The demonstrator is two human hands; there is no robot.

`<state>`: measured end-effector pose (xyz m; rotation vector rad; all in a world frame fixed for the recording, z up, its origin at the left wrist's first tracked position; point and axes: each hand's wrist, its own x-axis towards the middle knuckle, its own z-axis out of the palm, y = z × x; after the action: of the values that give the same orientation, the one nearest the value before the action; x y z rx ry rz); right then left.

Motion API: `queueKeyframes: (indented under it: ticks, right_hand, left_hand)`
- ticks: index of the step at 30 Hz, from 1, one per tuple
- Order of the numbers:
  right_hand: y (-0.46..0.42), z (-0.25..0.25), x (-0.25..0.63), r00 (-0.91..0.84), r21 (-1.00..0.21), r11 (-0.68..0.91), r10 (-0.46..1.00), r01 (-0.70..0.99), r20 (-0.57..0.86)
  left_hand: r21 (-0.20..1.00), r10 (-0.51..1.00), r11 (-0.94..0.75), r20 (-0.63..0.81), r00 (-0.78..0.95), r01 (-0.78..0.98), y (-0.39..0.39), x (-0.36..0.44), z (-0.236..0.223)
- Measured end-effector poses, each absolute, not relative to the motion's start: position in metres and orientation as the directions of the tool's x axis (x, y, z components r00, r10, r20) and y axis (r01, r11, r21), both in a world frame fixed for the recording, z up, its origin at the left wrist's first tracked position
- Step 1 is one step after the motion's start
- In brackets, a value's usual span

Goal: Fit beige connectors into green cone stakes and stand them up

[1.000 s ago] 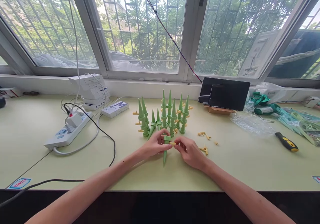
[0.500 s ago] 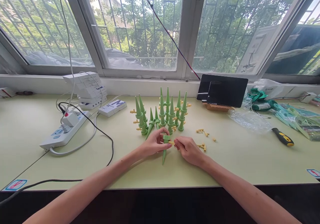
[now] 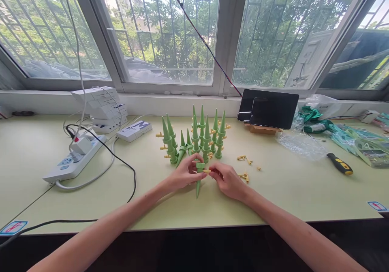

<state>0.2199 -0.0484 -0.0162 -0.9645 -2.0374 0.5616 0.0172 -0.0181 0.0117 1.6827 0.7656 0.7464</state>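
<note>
My left hand (image 3: 187,172) is closed around a green plant watering spike (image 3: 198,186), whose tip points down and whose wide collar faces up. From the side of this spike sticks a small yellow valve (image 3: 207,171). The fingertips of my right hand (image 3: 226,179) pinch the valve's outer end. Behind my hands, stacked green watering spikes (image 3: 221,140) stand with tips up and yellow valves jutting sideways. Two shorter spikes (image 3: 181,148) lean among them. Several loose yellow valves (image 3: 244,177) lie to the right of my right hand.
On the left are a power strip (image 3: 75,158) with cables, a flat white box (image 3: 134,131) and stacked white boxes (image 3: 105,110). Tablets (image 3: 272,112) lean at the back. A screwdriver (image 3: 339,164) and plastic bags (image 3: 349,138) lie on the right.
The view has shifted slightly. My right fingers have come a little closer to the spike, still on the yellow valve. My left hand keeps its hold.
</note>
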Motion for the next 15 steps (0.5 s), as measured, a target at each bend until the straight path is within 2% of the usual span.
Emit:
queueKeyframes:
  ticks: [8, 15]
  right_hand:
    - [-0.0471, -0.0162, 0.219, -0.411, -0.65, 0.615, 0.787, 0.447, 0.461]
    - [-0.0486, -0.0114, 0.2175, -0.39, -0.728, 0.537, 0.835, 0.427, 0.387]
  left_hand:
    - [0.98, 0.78, -0.182, 0.092, 0.619, 0.083, -0.0155, 0.0156, 0.0059]
    - [0.967, 0.786, -0.228, 0.117, 0.607, 0.109, -0.0156, 0.0158, 0.0055]
